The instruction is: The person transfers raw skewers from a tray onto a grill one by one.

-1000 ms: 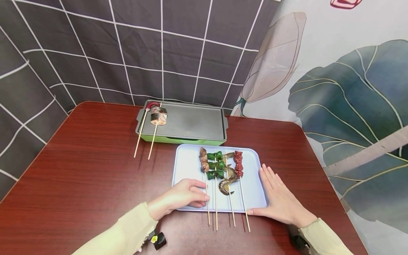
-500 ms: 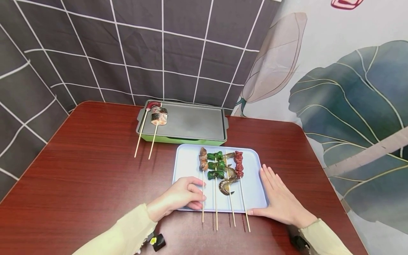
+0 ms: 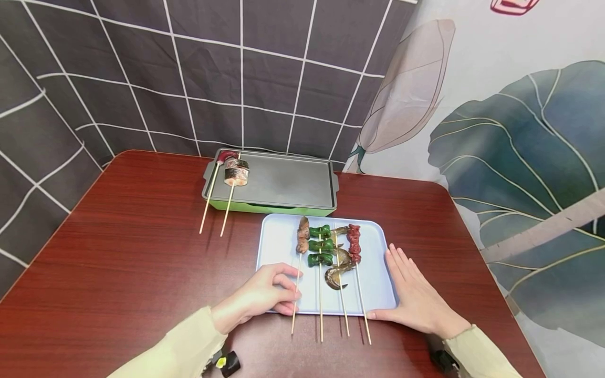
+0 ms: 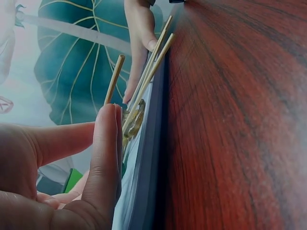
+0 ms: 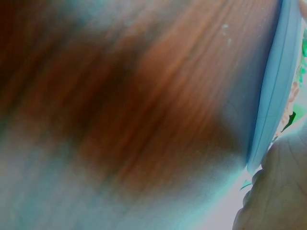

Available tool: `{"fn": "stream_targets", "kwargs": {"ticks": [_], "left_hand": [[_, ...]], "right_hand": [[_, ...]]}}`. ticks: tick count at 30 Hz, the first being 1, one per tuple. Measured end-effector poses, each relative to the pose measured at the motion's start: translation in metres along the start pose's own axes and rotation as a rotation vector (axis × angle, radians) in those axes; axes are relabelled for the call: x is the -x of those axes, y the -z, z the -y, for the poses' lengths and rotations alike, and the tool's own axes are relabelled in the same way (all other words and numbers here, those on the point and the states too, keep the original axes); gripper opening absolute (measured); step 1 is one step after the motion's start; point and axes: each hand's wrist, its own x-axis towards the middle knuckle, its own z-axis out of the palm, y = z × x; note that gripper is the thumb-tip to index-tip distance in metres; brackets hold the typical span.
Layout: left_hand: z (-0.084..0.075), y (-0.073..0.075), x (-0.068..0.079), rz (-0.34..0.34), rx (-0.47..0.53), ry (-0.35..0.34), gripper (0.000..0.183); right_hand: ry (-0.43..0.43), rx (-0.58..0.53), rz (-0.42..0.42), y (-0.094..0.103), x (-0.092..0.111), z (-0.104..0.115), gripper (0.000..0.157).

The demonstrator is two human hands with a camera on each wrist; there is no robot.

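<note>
In the head view, my left hand (image 3: 264,290) pinches the stick of a brown meat skewer (image 3: 302,235), whose lower end leans left. In the left wrist view the stick (image 4: 114,79) rises past the pinching fingertips. A light blue tray (image 3: 274,236) lies under it. Beside it on the tray are a green pepper skewer (image 3: 320,245), a shrimp skewer (image 3: 333,277) and a red meat skewer (image 3: 353,243), sticks overhanging the near edge. With fingers straight, my right hand (image 3: 418,299) rests against the tray's right edge, thumb at the near corner.
Behind the tray stands a green grill (image 3: 283,181) with a grey plate. On its left side lie a dark red skewer (image 3: 226,156) and a fish-like skewer (image 3: 236,173), sticks hanging over the front. A dark wood table (image 3: 142,236) carries everything; a gridded cloth (image 3: 208,68) hangs behind.
The brown meat skewer has shifted with my left hand, its stick's lower end swinging left and its meat lying slightly farther up the tray. My right hand and the other skewers stay put.
</note>
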Motion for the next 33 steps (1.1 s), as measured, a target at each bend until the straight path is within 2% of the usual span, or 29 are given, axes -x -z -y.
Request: {"fn": "stream_targets", "kwargs": {"ticks": [9, 22, 33], "left_hand": [[-0.002, 0.003, 0.006, -0.010, -0.009, -0.016, 0.047], [-0.012, 0.010, 0.019, -0.004, -0.051, -0.065, 0.047], [-0.029, 0.021, 0.023, -0.018, -0.107, -0.130, 0.049]], "right_hand": [[0.013, 0.002, -0.016, -0.001, 0.000, 0.000, 0.133], [0.012, 0.008, -0.009, -0.002, -0.001, -0.003, 0.135], [0.021, 0.006, -0.021, -0.001, 0.000, -0.001, 0.133]]}}
